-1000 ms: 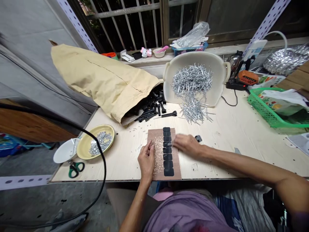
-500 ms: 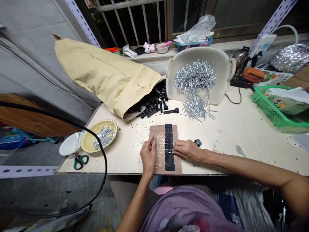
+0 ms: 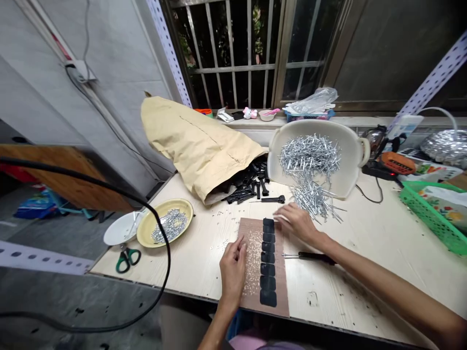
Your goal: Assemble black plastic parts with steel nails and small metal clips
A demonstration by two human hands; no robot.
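Observation:
A brown board point(image 3: 282, 291) lies at the table's front edge, with a column of black rectangular pieces point(image 3: 268, 283) down it. Tiny pale bits point(image 3: 253, 262) are scattered along its left side. My left hand point(image 3: 233, 270) rests at the board's left edge, fingers curled together; whatever they hold is hidden. Over the board's upper right corner is my right hand point(image 3: 296, 222), its fingers stretched out beside the top black piece, with nothing visible in them. A dark-handled tool with a thin metal shaft point(image 3: 315, 257) lies on the table, partly under my right forearm.
Behind the board, black plastic parts point(image 3: 251, 184) spill from a paper sack point(image 3: 197, 141). A white basin point(image 3: 350, 165) lies tipped with metal pins point(image 3: 310, 155) pouring out. At left are a yellow bowl point(image 3: 188, 214) of small metal pieces and green-handled scissors point(image 3: 127, 259). A green basket point(image 3: 423, 209) stands right.
My right hand has let go of the tool, now on the table, and moved up to the board's far end. My left hand stays by the board. The view has tilted up.

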